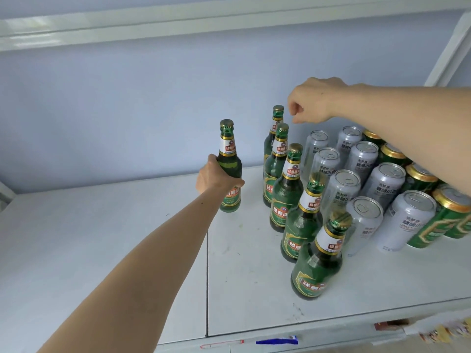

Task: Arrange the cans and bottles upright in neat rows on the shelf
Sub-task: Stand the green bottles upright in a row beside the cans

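Green glass bottles (300, 220) stand upright in a single row running from the front of the white shelf (107, 245) to the back, five in all. Silver cans (362, 189) stand in two rows just beside them, with green cans (433, 220) further right. Well apart to the left, the left hand (216, 178) is clamped around a sixth bottle (230, 171), upright on the shelf. Farther back, the right hand (312, 103) hovers loosely curled, holding nothing, above the rearmost bottle's cap.
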`<state>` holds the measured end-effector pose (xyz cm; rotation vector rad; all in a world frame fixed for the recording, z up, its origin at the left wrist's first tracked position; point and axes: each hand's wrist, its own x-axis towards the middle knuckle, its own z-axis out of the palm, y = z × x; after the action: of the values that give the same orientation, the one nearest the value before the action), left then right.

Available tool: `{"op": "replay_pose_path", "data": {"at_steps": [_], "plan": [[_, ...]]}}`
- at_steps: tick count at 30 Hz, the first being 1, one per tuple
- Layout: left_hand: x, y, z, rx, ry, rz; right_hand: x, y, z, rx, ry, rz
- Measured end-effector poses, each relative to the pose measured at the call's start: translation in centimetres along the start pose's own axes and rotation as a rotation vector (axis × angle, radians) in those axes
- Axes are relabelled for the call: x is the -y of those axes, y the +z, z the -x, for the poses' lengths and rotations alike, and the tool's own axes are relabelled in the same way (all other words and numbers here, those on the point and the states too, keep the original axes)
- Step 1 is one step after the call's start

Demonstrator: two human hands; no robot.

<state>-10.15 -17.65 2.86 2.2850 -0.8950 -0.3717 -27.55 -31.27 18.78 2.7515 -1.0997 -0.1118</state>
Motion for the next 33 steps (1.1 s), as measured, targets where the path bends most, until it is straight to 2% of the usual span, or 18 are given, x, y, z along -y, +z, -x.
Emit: {"op": "replay_pose_path", "data": {"at_steps": [6, 16, 21, 24, 29, 33], "plan": [[-0.9, 0.9, -3.2, -0.033, -0.025, 0.029, -0.9, 1.3, -4.5, -0.011, 0.016, -0.008], [-0.2, 2.3, -6.3, -0.055, -0.069, 0.003, -0.4, 3.1, -10.0, 0.098, -0.024, 0.047], [0.4, 3.0, -6.5, -0.055, -0.090, -0.007, -0.5, 4.1, -11.3, 0.180, 0.047, -0.186], [1.0, 3.4, -6.7, -0.050, -0.118, -0.013, -0.3, 4.6, -12.0, 0.144, 0.076, -0.321], [1.6, 3.6, -6.9, -0.066, -0.130, 0.023, -0.4, 5.0, -11.9, 0.118, 0.031, -0.342], [1.8, 3.7, -6.8, -0.021, -0.108, 0.022, -0.3, 5.3, -11.2, 0.099, -0.031, -0.328]]}}
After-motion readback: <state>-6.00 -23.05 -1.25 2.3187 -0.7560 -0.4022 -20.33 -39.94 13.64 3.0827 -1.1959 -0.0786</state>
